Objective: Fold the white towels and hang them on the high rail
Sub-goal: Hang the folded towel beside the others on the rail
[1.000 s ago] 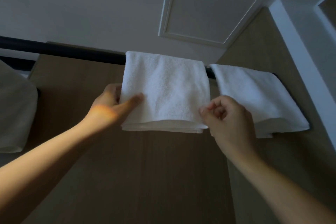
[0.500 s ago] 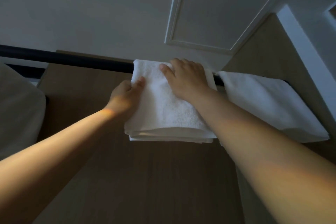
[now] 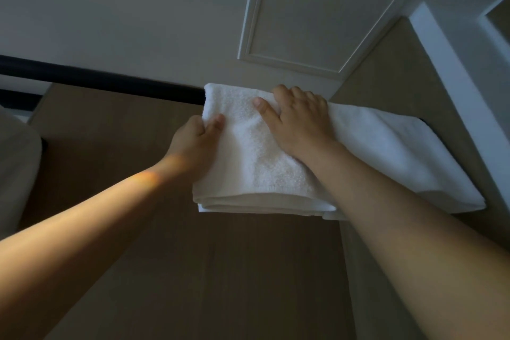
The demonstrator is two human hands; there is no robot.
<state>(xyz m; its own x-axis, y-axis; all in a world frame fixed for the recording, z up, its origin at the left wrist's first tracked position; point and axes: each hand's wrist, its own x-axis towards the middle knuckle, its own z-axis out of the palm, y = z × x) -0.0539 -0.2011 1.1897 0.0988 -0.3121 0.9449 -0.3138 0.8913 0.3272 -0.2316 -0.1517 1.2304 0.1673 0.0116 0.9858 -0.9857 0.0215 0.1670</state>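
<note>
A folded white towel (image 3: 248, 157) hangs over the black high rail (image 3: 110, 83). My left hand (image 3: 197, 141) pinches the towel's left edge, thumb in front and fingers behind. My right hand (image 3: 298, 121) lies flat with fingers spread on the towel's top right part, over the rail. A second folded white towel (image 3: 400, 157) hangs on the rail just to the right, and its left edge is hidden behind my right arm.
A pale cloth item (image 3: 16, 174) hangs at the far left. Behind the rail stands a wooden panel (image 3: 124, 174). Above are a white ceiling and a panelled hatch (image 3: 317, 14). A white frame (image 3: 455, 77) bounds the right side.
My right hand went from pinching the towel's lower right corner up to lying flat on its top. My left hand slid higher along the left edge. The two towels now sit closer together.
</note>
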